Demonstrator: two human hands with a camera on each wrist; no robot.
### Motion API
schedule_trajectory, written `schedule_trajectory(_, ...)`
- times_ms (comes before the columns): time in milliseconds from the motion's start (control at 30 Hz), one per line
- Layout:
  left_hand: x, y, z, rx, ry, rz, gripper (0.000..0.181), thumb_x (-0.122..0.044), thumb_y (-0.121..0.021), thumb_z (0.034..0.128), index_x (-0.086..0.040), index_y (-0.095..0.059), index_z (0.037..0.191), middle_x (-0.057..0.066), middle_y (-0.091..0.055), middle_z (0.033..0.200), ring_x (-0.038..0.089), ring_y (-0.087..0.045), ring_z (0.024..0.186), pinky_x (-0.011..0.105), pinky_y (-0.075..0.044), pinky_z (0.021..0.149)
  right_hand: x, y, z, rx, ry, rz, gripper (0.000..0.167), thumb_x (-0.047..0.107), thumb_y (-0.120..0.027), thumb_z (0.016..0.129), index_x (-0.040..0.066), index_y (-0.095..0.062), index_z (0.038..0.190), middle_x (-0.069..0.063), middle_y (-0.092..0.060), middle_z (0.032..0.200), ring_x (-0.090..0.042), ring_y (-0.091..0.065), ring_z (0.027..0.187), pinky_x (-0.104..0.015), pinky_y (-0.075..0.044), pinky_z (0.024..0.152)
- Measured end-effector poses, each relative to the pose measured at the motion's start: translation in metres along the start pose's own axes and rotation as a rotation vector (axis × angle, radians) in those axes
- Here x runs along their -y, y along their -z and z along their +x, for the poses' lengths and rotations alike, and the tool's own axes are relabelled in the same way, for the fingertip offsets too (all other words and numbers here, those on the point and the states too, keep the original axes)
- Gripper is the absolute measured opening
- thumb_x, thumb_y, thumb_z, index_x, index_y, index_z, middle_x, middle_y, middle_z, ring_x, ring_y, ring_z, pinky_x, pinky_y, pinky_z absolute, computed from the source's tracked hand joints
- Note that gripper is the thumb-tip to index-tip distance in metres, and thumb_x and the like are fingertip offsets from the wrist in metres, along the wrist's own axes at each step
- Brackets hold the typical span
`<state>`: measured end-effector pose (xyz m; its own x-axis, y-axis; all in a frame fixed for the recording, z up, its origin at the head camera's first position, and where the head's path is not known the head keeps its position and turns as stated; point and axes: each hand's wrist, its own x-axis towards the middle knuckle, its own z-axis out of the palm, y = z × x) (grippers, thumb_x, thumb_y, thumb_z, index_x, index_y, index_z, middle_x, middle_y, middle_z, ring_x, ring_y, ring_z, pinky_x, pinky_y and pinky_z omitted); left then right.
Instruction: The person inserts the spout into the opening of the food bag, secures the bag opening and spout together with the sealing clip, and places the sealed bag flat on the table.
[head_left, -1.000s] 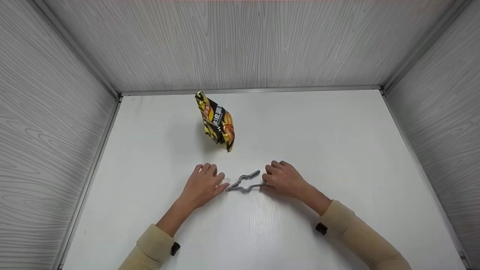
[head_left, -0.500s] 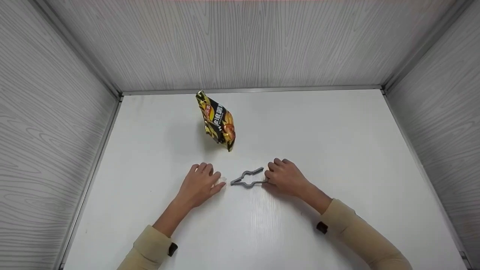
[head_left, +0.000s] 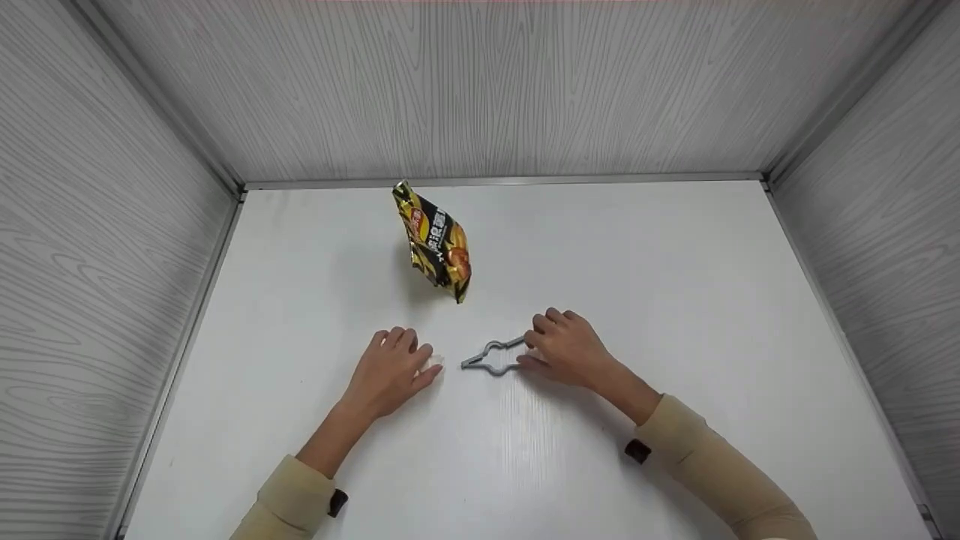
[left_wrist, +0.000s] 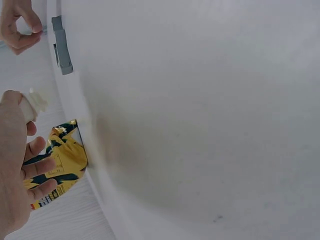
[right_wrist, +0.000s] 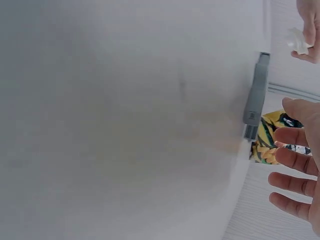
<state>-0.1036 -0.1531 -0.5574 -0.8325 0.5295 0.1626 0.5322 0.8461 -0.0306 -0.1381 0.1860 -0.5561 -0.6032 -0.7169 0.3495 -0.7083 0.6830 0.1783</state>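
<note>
A grey hinged clip (head_left: 496,368) lies on the white table with its two arms spread in a V, each with a bulge. My right hand (head_left: 568,349) is at the clip's open end. In the right wrist view its fingers (right_wrist: 297,161) are extended and apart from the clip (right_wrist: 256,92). My left hand (head_left: 388,373), to the left of the clip, pinches a small whitish, partly translucent piece (left_wrist: 31,106) between thumb and index finger. Its other fingers are loosely spread. The exact kind of that piece is unclear.
Behind the hands a black and yellow snack bag (head_left: 439,244) stands tilted on the table (head_left: 637,255). Grey wood-grain panels (head_left: 495,90) enclose the table at the back and both sides.
The left hand has moved left, away from the clip, with the whitish piece. The right hand has let go of the clip's arm and spread its fingers. The clip has shifted slightly right.
</note>
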Motion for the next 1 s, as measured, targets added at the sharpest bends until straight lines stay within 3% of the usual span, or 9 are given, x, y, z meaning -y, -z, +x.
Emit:
schedule_trajectory(233, 0.003, 0.003, -0.003, 0.005, 0.015, 0.004, 0.036, -0.048, -0.059, 0.1051, -0.015, -0.07, 0.114, 0.011, -0.065, 0.108, 0.031, -0.062, 0.109, 0.05, -0.054, 0.099, 0.006, 0.009, 0.018, -0.013, -0.073, 0.054, 0.033, 0.051, -0.078, 0.092, 0.018, -0.073, 0.09, 0.0, -0.065, 0.088, -0.02, -0.061, 0.08, -0.034, -0.054, 0.069)
schedule_trajectory(533, 0.003, 0.003, 0.0, 0.011, -0.001, 0.031, 0.036, -0.049, -0.058, 0.1056, -0.016, -0.07, 0.114, 0.013, -0.066, 0.109, 0.033, -0.064, 0.108, 0.051, -0.055, 0.099, 0.017, 0.021, 0.04, -0.054, -0.239, 0.174, 0.031, 0.049, -0.075, 0.095, 0.019, -0.074, 0.101, -0.001, -0.07, 0.097, -0.02, -0.065, 0.086, -0.037, -0.058, 0.072)
schedule_trajectory(767, 0.004, 0.001, -0.001, -0.016, -0.011, 0.061, 0.036, -0.051, -0.058, 0.105, -0.017, -0.069, 0.112, 0.012, -0.066, 0.11, 0.031, -0.064, 0.109, 0.05, -0.055, 0.098, 0.023, 0.026, 0.056, -0.091, -0.276, 0.184, 0.03, 0.047, -0.076, 0.095, 0.019, -0.075, 0.103, -0.002, -0.07, 0.097, -0.021, -0.066, 0.087, -0.038, -0.06, 0.074)
schedule_trajectory(1000, 0.007, 0.003, -0.001, -0.042, -0.015, 0.09, 0.035, -0.051, -0.061, 0.1037, -0.017, -0.068, 0.108, 0.012, -0.068, 0.109, 0.031, -0.066, 0.107, 0.049, -0.056, 0.097, 0.028, 0.025, 0.073, -0.196, -0.273, 0.165, 0.029, 0.047, -0.076, 0.095, 0.02, -0.072, 0.104, -0.001, -0.069, 0.097, -0.02, -0.066, 0.086, -0.036, -0.059, 0.072)
